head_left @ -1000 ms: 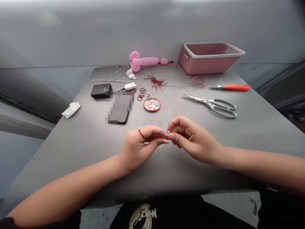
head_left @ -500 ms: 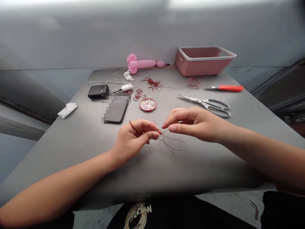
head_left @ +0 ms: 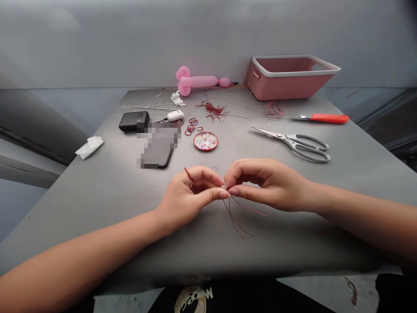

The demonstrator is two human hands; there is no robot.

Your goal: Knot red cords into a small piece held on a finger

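Over the front part of the table, my left hand (head_left: pixel 192 195) pinches a small piece of dark red wire (head_left: pixel 232 217) between thumb and forefinger. A red ring circles one of its fingers. My right hand (head_left: pixel 267 184) meets it fingertip to fingertip, its thumb and forefinger closed on the same wire. Several thin loose ends hang below the fingertips; the held middle is mostly hidden. Just beyond the hands lies a small round red-rimmed dish (head_left: pixel 206 141) with pale and red beads. Several wire rings (head_left: pixel 190 130) lie behind it.
Grey-handled scissors (head_left: pixel 295 143) and a red utility knife (head_left: pixel 329 118) lie right. A pink basket (head_left: pixel 286 82), pink balloon figure (head_left: pixel 202 81), red wire scraps (head_left: pixel 213 111) and wire coil (head_left: pixel 273 110) are farther back. Left are a phone (head_left: pixel 158 150), black box (head_left: pixel 134 121), white case (head_left: pixel 175 115) and tissue (head_left: pixel 89 148).
My right hand has moved in to meet my left, and its fingertips have closed on the wire. The whole view has shifted slightly.
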